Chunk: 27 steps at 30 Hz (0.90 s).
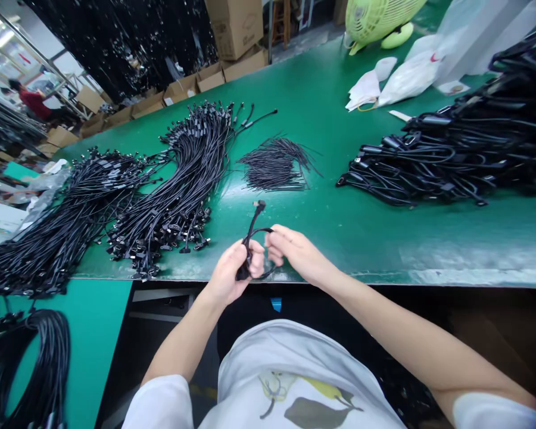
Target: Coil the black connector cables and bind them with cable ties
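Note:
Close to the table's front edge, my left hand [232, 269] is closed around a black cable [251, 229], whose angled plug sticks up above the fist. My right hand [295, 251] pinches a loop of that same cable just to the right; its fingertips are slightly blurred. Beyond both hands lies a small heap of thin black ties [277, 165]. Left of my hands spreads a bundle of straight black cables [196, 161] with connectors at both ends. Coiled, bundled cables [429, 155] are piled on the right.
On the green table [312, 119] another cable bundle [75, 208] lies far left. Looped cables [49, 351] rest on a lower green surface. A yellow-green fan [375, 24] and white plastic bags [411, 77] stand at the back. Cardboard boxes [236, 30] line the far edge; a person sits beyond.

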Available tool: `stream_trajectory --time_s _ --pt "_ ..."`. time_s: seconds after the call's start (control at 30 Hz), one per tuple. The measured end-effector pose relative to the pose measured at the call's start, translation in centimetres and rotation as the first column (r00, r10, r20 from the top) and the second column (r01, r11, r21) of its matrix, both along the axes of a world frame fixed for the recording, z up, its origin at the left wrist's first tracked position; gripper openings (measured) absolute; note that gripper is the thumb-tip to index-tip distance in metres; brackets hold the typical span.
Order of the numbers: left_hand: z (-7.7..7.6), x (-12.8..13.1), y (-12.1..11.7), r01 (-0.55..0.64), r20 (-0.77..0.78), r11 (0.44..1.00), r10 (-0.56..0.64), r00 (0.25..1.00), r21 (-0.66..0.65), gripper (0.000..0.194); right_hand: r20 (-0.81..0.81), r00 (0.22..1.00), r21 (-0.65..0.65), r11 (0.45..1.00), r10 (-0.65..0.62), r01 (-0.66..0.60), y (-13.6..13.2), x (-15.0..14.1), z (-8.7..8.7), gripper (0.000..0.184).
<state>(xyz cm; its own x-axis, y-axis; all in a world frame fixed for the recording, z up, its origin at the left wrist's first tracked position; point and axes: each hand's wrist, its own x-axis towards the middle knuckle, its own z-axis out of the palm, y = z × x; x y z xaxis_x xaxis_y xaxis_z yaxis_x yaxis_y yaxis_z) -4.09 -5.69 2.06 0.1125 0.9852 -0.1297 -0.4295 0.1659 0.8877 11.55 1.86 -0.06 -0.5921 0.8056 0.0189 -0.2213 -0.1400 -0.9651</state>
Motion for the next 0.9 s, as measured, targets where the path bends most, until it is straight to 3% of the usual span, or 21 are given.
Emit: stream_trajectory --time_s 0.1,0.23,0.3,0.4,0.47,0.53,0.6,0.67,0.8,0.9 --pt "-0.9 0.6 -0.6 -0.004 -0.051 1.000 0.002 0.999 -0.031 0.035 -0.117 0.988 -0.269 0.961 -0.097 0.062 -0.7 -0.4 0.1 0.037" --pt "-1.5 0.6 -1.3 -0.150 -0.165 0.988 0.145 0.976 -0.021 0.035 -0.250 0.966 -0.475 0.878 -0.069 -0.060 -1.7 -0.2 1.5 0.031" --pt "-1.6 0.4 -1.5 -0.117 -0.376 0.993 0.117 0.919 0.023 0.034 -0.285 0.954 -0.481 0.875 -0.095 -0.056 -2.4 -0.4 1.8 0.029" --pt "-1.8 -0.1 -1.6 0.016 -0.706 0.997 0.040 0.707 0.073 0.032 -0.285 0.940 -0.416 0.908 -0.186 0.053 -3.4 -1.2 1.8 0.033" --pt "-2.1 -0.2 -1.6 0.092 -0.795 0.993 0.009 0.606 0.081 0.032 -0.245 0.943 -0.373 0.919 -0.227 0.125 -3.9 -1.7 1.5 0.042" --pt "-2.4 -0.2 -1.7 0.185 -0.820 0.980 -0.044 0.571 0.077 0.030 -0.169 0.951 -0.381 0.907 -0.259 0.180 -4.0 -2.1 1.1 0.042" --pt "-2.4 -0.2 -1.8 0.266 -0.813 0.962 -0.103 0.574 0.066 0.029 -0.115 0.949 -0.414 0.883 -0.294 0.224 -3.8 -2.2 0.8 0.036" --pt "-2.3 -0.1 -1.9 0.323 -0.763 0.945 -0.176 0.622 0.046 0.031 -0.122 0.949 -0.392 0.892 -0.291 0.224 -3.5 -2.1 0.8 0.032" --pt "-2.0 0.5 -1.9 0.316 -0.582 0.948 -0.234 0.779 0.043 0.037 -0.156 0.953 -0.145 0.961 -0.258 0.237 -3.3 -1.8 1.9 0.018" --pt "-2.0 1.6 -1.7 0.274 -0.323 0.962 -0.259 0.910 0.001 0.043 -0.129 0.964 0.021 0.971 -0.234 0.238 -3.1 -1.7 3.1 0.011"
